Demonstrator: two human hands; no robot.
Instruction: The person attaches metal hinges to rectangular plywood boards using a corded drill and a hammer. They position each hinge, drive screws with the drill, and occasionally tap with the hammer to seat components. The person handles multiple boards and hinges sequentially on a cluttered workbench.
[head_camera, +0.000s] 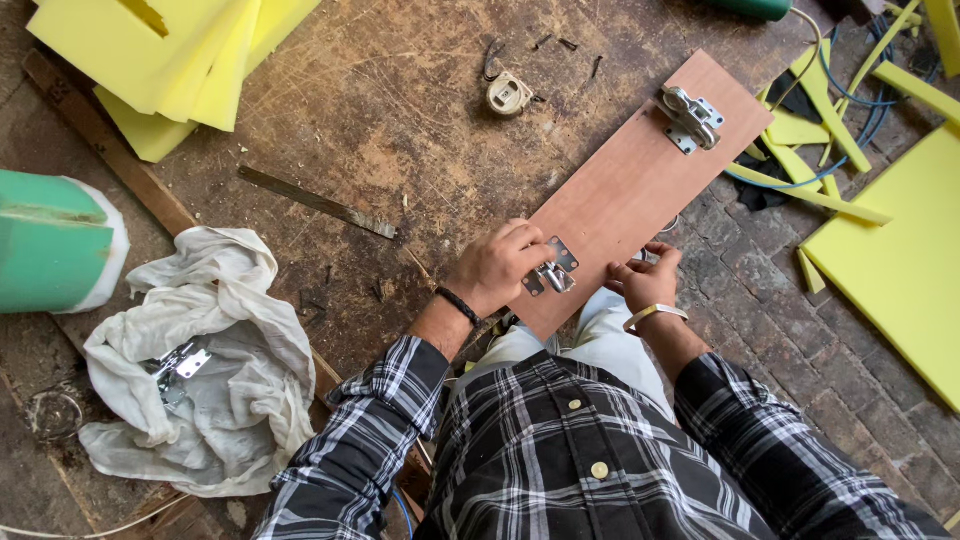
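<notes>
A reddish-brown wooden board (640, 180) lies slantwise across the edge of a worn workbench (400, 120). My left hand (497, 265) presses a small metal latch (552, 270) onto the board's near end. My right hand (645, 283) grips the board's right edge just beside it, fingers curled under. Another metal latch (690, 118) is fixed at the board's far end.
A white cloth bag (200, 360) with more metal fittings lies at the left. Yellow foam sheets (170, 60) sit at the top left, more foam (900, 250) and strips at the right on the brick floor. A tape measure (508, 95), loose screws and a metal strip (315, 201) lie on the bench.
</notes>
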